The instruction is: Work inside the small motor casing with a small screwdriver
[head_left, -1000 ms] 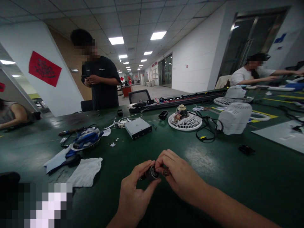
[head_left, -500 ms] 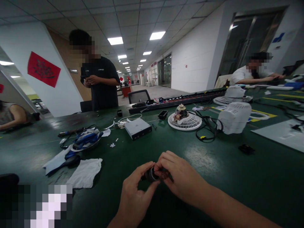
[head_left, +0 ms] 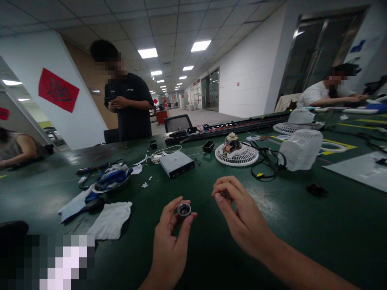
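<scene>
Pinched in left hand (head_left: 171,245): small round metal cap (head_left: 184,209); right hand (head_left: 242,219) nips a tiny dark part (head_left: 225,194), over the green table (head_left: 332,225).
White cloth (head_left: 110,219) off to the left, grey box (head_left: 177,163) and fan grille (head_left: 236,154) behind; cap's shiny-rimmed, hollow, dark inside.

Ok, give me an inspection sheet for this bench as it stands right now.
Surface: dark green table, scuffed in places.
Job's things: round metal cup and small dark part, held apart above the table.
Clutter: white cloth, grey box, fan grille with a motor on it, white fan housing.
Grippers: left hand pinches the cup; right hand pinches the dark part.
Cables: black cable beside the grille.
Surroundings: standing person in a dark shirt, seated person in white, red wall sign.
</scene>
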The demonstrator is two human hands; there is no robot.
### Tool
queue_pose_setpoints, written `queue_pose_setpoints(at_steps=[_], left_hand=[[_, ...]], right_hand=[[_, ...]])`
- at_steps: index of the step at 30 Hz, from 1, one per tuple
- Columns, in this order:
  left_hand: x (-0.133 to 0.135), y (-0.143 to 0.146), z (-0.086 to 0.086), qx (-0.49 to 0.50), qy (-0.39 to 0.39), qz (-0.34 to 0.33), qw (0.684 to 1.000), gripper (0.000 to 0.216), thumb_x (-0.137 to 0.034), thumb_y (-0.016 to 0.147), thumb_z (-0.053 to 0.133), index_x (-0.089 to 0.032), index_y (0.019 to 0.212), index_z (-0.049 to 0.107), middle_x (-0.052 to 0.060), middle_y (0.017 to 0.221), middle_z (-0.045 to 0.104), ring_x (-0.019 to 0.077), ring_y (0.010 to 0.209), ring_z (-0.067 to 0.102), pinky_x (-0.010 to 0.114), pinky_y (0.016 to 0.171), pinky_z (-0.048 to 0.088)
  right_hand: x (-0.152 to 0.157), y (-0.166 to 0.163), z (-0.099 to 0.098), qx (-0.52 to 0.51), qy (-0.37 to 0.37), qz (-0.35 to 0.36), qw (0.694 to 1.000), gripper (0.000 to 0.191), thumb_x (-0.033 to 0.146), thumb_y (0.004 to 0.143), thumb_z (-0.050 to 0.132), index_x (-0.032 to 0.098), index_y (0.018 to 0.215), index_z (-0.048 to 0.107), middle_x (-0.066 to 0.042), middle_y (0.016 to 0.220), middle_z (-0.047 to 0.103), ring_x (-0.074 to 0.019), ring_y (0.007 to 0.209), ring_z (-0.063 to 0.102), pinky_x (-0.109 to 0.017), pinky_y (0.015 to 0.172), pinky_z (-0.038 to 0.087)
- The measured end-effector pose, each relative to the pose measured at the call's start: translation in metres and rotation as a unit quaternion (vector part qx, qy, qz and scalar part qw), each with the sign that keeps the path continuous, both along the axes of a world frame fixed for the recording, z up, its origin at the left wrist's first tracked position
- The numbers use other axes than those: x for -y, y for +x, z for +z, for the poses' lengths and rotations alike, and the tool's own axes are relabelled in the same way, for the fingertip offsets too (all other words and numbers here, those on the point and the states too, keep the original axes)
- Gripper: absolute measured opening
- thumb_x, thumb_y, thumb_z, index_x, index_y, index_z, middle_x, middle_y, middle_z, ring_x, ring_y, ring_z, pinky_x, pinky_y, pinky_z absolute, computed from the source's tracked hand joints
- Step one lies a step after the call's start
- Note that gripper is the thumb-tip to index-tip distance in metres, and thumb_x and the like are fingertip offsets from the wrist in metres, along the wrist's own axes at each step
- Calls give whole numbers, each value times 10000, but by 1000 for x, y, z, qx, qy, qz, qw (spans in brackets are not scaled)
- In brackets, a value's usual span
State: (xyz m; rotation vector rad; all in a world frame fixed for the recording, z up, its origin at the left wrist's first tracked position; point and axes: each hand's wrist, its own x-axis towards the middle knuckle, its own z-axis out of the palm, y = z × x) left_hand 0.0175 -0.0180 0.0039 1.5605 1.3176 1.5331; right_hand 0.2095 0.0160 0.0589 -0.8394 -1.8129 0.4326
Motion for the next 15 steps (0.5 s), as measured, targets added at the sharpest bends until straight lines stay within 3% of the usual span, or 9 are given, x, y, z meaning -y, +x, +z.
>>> queue_pose_setpoints(at_steps=[5,10,15], left_hand=[[-1,-2,-1,-51,10,29,998,364,-345,998,562,-244,1344,509,97,1285,691,199,997,755,349,881,636],[-2,-4,0,-109,39,63,991,429,-264,910,674,-240,1318,542,71,1195,726,244,1120,712,382,917,613],[-2,-3,3,-115,58,60,990,441,-194,838,726,-242,1258,602,44,1127,749,227,1018,745,355,854,628]], right_hand=[[-7,1,-11,-94,13,-14,995,239,403,1063,461,267,1093,655,-54,1005,551,-216,877,581,-362,763,501],[-7,-2,-16,-245,-41,90,964,313,505,1071,432,263,1059,630,-17,853,596,-186,728,610,-342,691,508],[-9,-3,-21,-213,-91,178,956,305,488,1065,471,241,991,633,-15,891,603,-166,766,629,-312,716,518]])
